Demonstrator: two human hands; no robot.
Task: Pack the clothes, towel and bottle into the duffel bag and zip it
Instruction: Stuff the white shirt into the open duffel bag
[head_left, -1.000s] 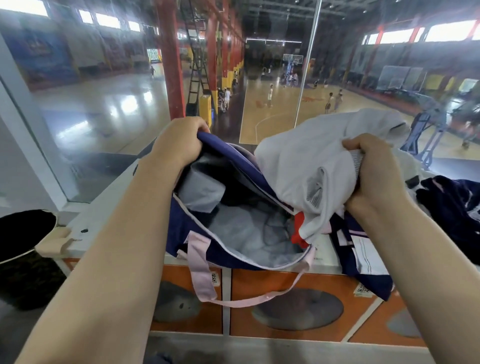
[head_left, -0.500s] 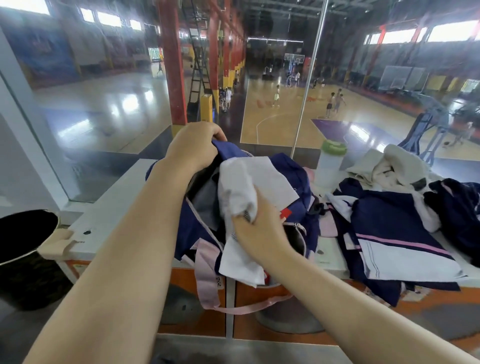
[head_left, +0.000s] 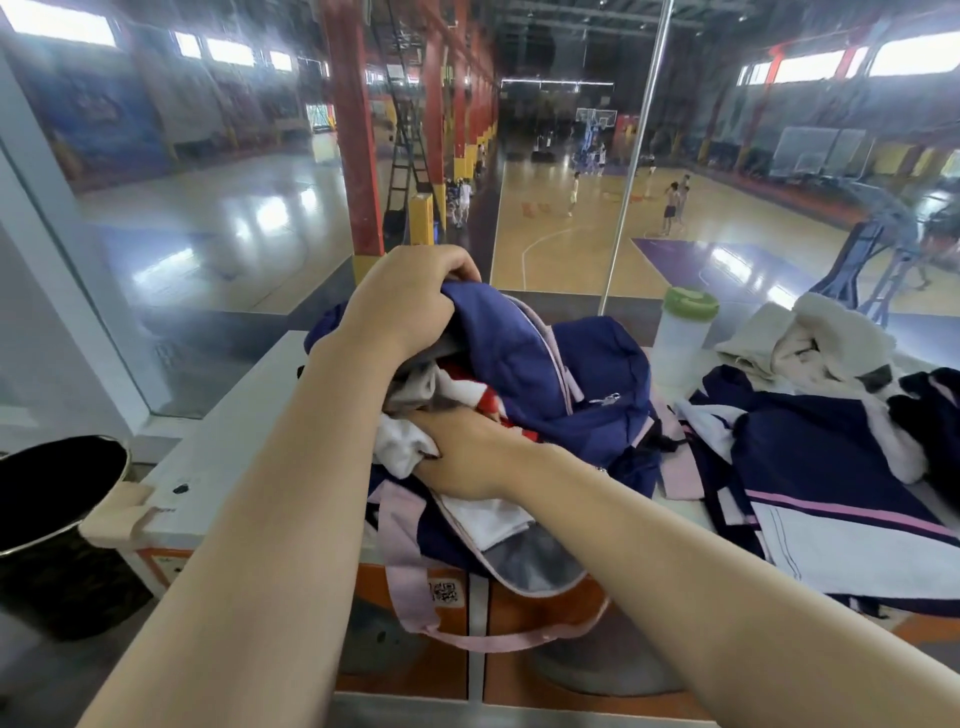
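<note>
Head view: left hand (head_left: 410, 301) grips the top edge of the bag (head_left: 566, 384), fingers curled over the navy fabric, holding the mouth open. Right hand (head_left: 462, 457) is down in the opening on the white garment (head_left: 402, 447); fingers are buried in cloth, so can't tell if it's pinching or just pressing. The garment is partly inside, with a white fold hanging over the near rim. Red-and-white fabric shows deeper in the bag.

Progress, as I read it: early to mid. One piece is going in; everything else is out. Bottle (head_left: 680, 338), green lid, stands upright just right of the bag. Towel (head_left: 810, 343), cream and bunched, sits further right. Navy clothes (head_left: 841, 467) with pink and white stripes are spread on the right, near edge overhanging. Zip is undone.

Surface: white tabletop (head_left: 234, 431), bag's pink strap (head_left: 410, 582) dangling over its front edge, orange panels beneath. Black bin (head_left: 52, 499) low left.

Room: glass wall ahead overlooking an indoor basketball court, red columns, small figures of players far off.
</note>
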